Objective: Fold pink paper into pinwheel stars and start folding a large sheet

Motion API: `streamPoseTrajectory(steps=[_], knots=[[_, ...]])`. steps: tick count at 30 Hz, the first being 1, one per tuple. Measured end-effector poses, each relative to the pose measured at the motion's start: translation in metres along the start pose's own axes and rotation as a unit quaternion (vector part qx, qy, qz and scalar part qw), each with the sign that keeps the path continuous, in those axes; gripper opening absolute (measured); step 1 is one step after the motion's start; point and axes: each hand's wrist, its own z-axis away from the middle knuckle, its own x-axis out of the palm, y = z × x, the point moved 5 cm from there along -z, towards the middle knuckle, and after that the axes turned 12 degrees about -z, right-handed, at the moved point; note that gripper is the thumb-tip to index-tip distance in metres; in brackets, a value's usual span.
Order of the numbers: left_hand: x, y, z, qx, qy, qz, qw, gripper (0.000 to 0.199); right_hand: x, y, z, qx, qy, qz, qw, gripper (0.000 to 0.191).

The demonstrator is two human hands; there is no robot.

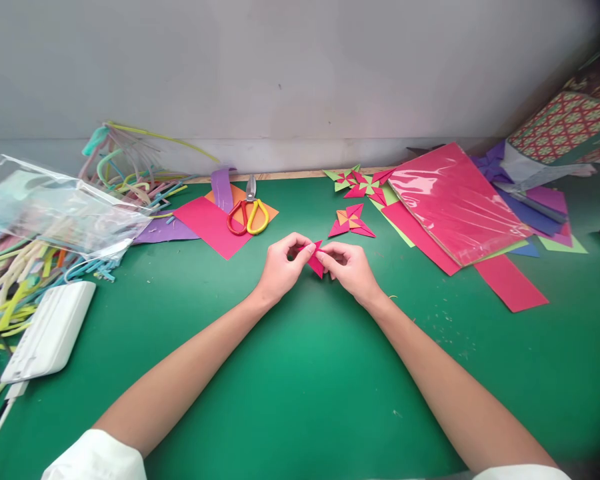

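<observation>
Between my two hands is a small folded piece of red paper (317,265), with pointed corners showing above and below my fingers. My left hand (286,265) pinches its left side between thumb and fingers. From the other side, my right hand (349,268) grips the paper's right edge with its fingertips. Just beyond my right hand lies a folded red and orange paper star (351,221). Further back, red and green paper stars (369,187) sit close together. Fingers cover part of the held paper, so its full shape is hidden.
Scissors (250,212) with red and yellow handles rest on red and orange sheets (215,223) at back left. Pipe cleaners (20,287), a clear plastic case (55,207) and a white power bank (53,330) lie left. Wrapped red paper (457,207) tops sheets at right.
</observation>
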Motion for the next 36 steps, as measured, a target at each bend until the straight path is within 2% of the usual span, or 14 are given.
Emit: streamPoseTrajectory(steps=[5,14,19,24,27,31,32,35,36], knots=[[-0.001,-0.001,-0.001,-0.001,0.010,0.017,1.000,0.024,-0.001,0.000,-0.001,0.005,-0.002,-0.014,1.000,0.031],[0.006,-0.004,0.001,-0.012,-0.031,-0.007,0.999,0.024,-0.005,0.005,0.000,-0.001,0.009,-0.004,1.000,0.035],[0.003,-0.004,0.001,-0.012,-0.008,0.010,1.000,0.025,-0.003,0.005,-0.001,0.012,-0.001,-0.007,1.000,0.036],[-0.002,-0.002,0.000,-0.006,0.021,0.042,0.999,0.026,0.002,0.004,-0.002,0.022,-0.046,0.009,0.999,0.029],[-0.002,-0.003,-0.002,0.001,0.014,0.075,0.997,0.033,-0.002,0.000,-0.001,-0.024,-0.011,0.034,0.999,0.024],[0.000,-0.003,-0.004,0.015,-0.012,0.146,0.989,0.053,-0.005,-0.012,0.004,-0.102,0.038,0.087,0.990,0.017],[0.000,-0.003,-0.004,0.017,-0.018,0.147,0.989,0.053,-0.005,-0.013,0.005,-0.101,0.036,0.081,0.991,0.018],[0.002,-0.001,-0.004,0.024,-0.037,0.127,0.991,0.033,-0.004,-0.015,0.006,-0.087,0.024,0.037,0.995,0.022],[0.003,-0.001,-0.003,0.022,-0.041,0.129,0.991,0.037,-0.003,-0.016,0.006,-0.086,0.021,0.025,0.996,0.023]])
